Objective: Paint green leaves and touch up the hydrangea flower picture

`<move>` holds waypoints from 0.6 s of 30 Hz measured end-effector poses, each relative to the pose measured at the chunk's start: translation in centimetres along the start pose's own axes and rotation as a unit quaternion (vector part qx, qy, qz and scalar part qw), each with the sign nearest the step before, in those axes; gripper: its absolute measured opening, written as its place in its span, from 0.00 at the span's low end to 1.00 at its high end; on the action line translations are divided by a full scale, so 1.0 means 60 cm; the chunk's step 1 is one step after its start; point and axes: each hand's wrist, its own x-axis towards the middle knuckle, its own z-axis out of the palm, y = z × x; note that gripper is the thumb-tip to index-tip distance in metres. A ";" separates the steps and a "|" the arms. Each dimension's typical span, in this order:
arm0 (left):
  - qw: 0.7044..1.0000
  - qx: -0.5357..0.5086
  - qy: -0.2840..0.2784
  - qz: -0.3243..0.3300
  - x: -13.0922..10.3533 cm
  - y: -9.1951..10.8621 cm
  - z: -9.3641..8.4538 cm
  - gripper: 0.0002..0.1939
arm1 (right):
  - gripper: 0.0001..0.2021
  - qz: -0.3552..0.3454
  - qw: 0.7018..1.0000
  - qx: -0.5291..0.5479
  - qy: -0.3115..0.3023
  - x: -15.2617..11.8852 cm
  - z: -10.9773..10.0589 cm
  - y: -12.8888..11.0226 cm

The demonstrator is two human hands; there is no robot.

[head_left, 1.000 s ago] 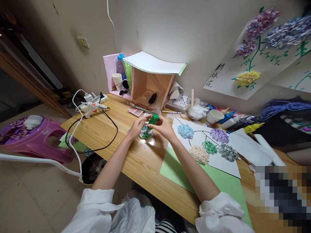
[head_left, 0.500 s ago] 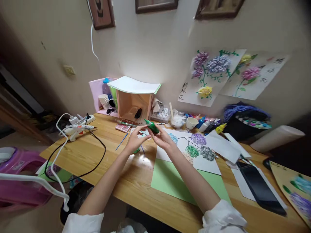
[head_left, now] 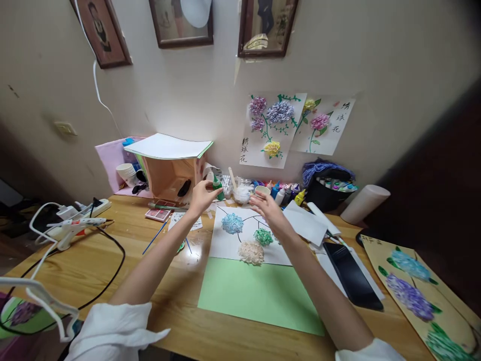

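the left hand [head_left: 202, 199] pinches the green bottle [head_left: 218, 188] between thumb and fingers, at eleven o'clock from the blue flower [head_left: 232, 223]. the right hand [head_left: 269, 210], empty and half open, is at twelve o'clock from the green flower [head_left: 263, 237].

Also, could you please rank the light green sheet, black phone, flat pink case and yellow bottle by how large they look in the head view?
Largest to smallest:
Light green sheet
Black phone
Flat pink case
Yellow bottle
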 end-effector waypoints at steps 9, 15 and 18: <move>0.981 0.084 -0.163 0.062 0.071 0.082 0.224 0.12 | 0.17 -0.206 0.958 -0.123 0.157 -0.011 -0.182 -0.106; 0.941 0.197 -0.261 0.090 0.100 0.114 0.362 0.14 | 0.15 -0.175 0.958 -0.105 0.200 0.009 -0.236 -0.117; 0.910 0.263 -0.303 0.103 0.120 0.109 0.394 0.18 | 0.15 -0.171 0.960 -0.100 0.198 0.009 -0.250 -0.119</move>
